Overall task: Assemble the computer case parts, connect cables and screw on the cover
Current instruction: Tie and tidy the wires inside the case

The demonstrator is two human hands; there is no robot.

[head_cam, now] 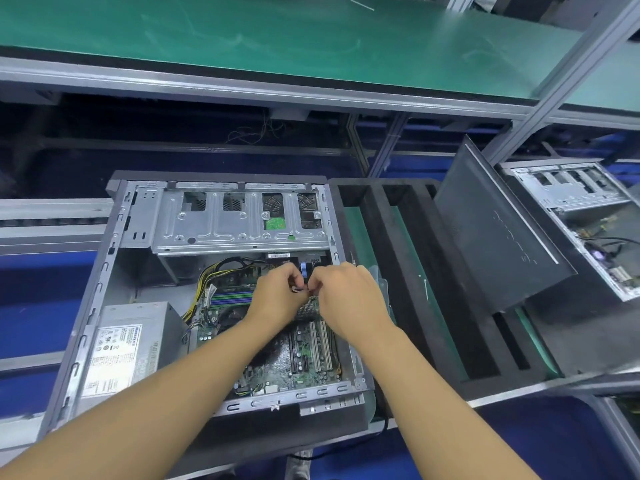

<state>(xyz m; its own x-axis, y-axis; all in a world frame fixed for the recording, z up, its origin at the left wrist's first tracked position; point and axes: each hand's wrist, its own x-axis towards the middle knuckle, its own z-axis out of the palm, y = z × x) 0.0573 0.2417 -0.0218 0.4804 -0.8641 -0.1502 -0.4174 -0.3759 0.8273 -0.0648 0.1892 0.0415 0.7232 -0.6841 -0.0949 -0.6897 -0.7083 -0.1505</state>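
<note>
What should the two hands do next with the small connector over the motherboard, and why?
Probably seat the small connector fully: left hand and right hand both pinch it above the motherboard, apparently mid-joining, and the cover leans aside, not yet on.

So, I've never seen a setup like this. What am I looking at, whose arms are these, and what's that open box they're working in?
There is no robot here. A person wears a camera on the head, so this one picture looks down along their own arms. The left hand and right hand meet over an open computer case lying on its side, and both pinch a small connector above the motherboard. The grey box at the left is the power supply, and the drive cage sits at the far end. To the right leans a black cover, not yet fitted, with a second case beyond it.
</note>
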